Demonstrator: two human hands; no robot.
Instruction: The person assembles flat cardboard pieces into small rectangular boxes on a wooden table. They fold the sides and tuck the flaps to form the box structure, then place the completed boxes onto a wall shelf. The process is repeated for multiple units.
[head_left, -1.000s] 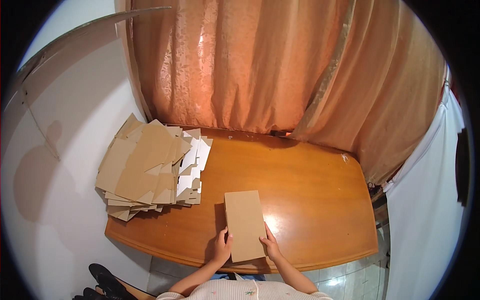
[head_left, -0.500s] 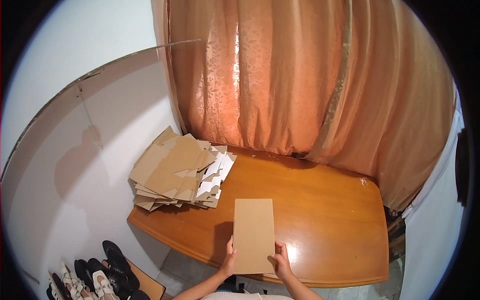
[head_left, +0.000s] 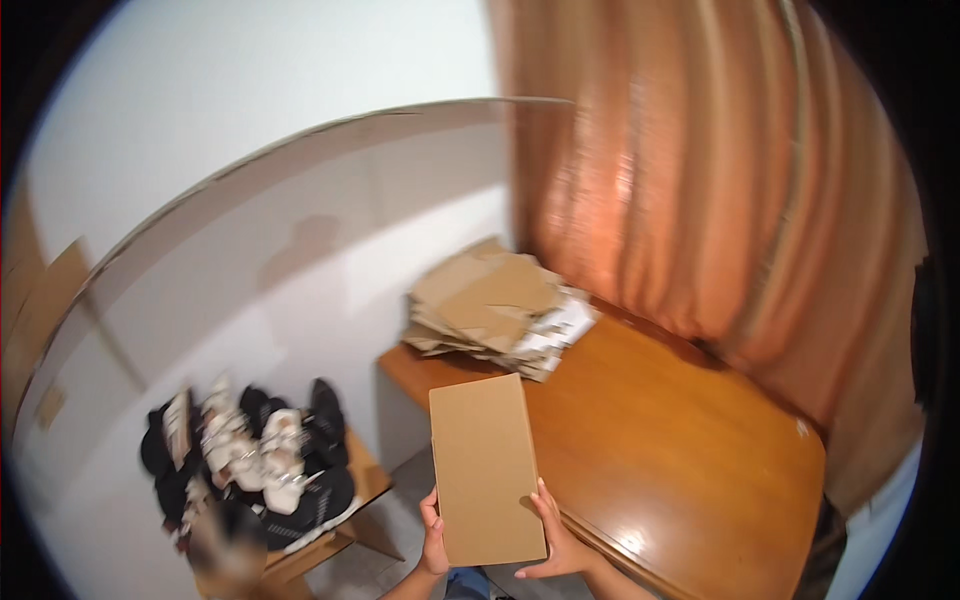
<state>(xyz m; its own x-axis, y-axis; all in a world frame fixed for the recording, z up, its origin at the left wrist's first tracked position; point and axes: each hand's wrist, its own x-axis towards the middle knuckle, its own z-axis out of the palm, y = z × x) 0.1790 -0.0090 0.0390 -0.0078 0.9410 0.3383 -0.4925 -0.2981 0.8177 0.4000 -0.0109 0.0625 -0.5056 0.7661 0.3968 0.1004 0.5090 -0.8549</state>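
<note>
A closed brown cardboard box [head_left: 487, 470], long and shallow, is held up in front of me at the table's near left edge. My left hand [head_left: 433, 540] grips its lower left side, with the thumb along the edge. On the lower right side, my right hand [head_left: 557, 535] presses against the box, its fingers partly hidden behind it. The box's broad plain face is toward me and it tilts slightly to the left. Its underside is hidden.
A stack of flattened cardboard [head_left: 490, 300] lies on the far left of the wooden table [head_left: 690, 470]. Several black and white shoes [head_left: 283, 460] crowd a low stand at the left. Orange curtains [head_left: 680, 180] hang behind the table. A white wall [head_left: 350, 240] is on the left.
My view has swung to the left, bringing the shoes further in. The box has moved from over the table to its near left edge, still between both hands.
</note>
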